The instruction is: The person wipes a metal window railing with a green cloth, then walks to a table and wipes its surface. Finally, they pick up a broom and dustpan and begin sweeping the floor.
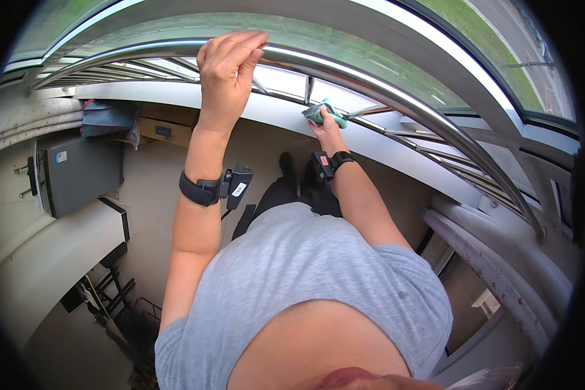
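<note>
My left hand rests with its fingers bent over the shiny metal handrail in front of the window. Lower and to the right, my right hand grips a folded green cloth with a darker grey patch. The cloth is at the white window sill, near the foot of the railing bars. My fingers under the cloth are partly hidden. Each forearm wears a black strap with a small box on it.
Floral curtains hang at the right, and more at the left. A dark grey cabinet, a wooden drawer unit and a blue bag stand at the left. Behind the rail are window panes. Black folding furniture lies lower left.
</note>
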Motion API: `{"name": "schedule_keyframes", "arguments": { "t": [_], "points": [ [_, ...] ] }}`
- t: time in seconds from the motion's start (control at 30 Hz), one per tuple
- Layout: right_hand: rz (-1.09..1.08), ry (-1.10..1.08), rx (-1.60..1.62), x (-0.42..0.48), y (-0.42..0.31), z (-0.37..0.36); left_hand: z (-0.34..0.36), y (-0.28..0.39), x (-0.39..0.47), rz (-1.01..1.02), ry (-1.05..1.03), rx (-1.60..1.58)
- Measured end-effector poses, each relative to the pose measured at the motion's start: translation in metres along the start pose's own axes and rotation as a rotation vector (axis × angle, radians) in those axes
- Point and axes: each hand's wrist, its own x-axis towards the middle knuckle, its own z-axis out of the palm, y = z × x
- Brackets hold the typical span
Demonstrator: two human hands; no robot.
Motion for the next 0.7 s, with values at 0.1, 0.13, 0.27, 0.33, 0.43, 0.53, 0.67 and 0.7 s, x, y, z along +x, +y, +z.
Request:
{"name": "schedule_keyframes", "arguments": {
  "t": [0.1,0.13,0.27,0.33,0.43,0.53,0.67,0.7],
  "points": [
    [0.059,-0.039,0.301,0.001,0.001,0.004,-0.003,-0.002,-0.002,-0.006,-0.019,-0.005],
    [0.077,-0.026,0.369,0.0,-0.001,0.006,-0.005,-0.005,-0.003,-0.003,-0.03,-0.017],
    [0.084,-0.011,0.496,0.002,-0.003,0.013,-0.032,-0.015,-0.005,-0.321,-0.214,-0.745],
    [0.052,-0.084,0.554,0.008,-0.001,0.011,-0.055,-0.035,-0.005,-0.403,-0.121,-0.919],
    [-0.019,-0.202,0.607,0.02,0.007,0.01,-0.086,-0.082,-0.014,-0.456,0.13,-0.955],
    [-0.08,-0.176,0.653,0.023,0.023,0.025,-0.115,-0.135,-0.021,-0.456,0.269,-0.873],
    [-0.168,-0.259,0.712,0.024,0.046,0.047,-0.141,-0.199,-0.028,-0.463,0.306,-0.67],
    [-0.216,-0.225,0.664,0.022,0.058,0.057,-0.146,-0.213,-0.029,-0.462,0.294,-0.618]
  ]
}}
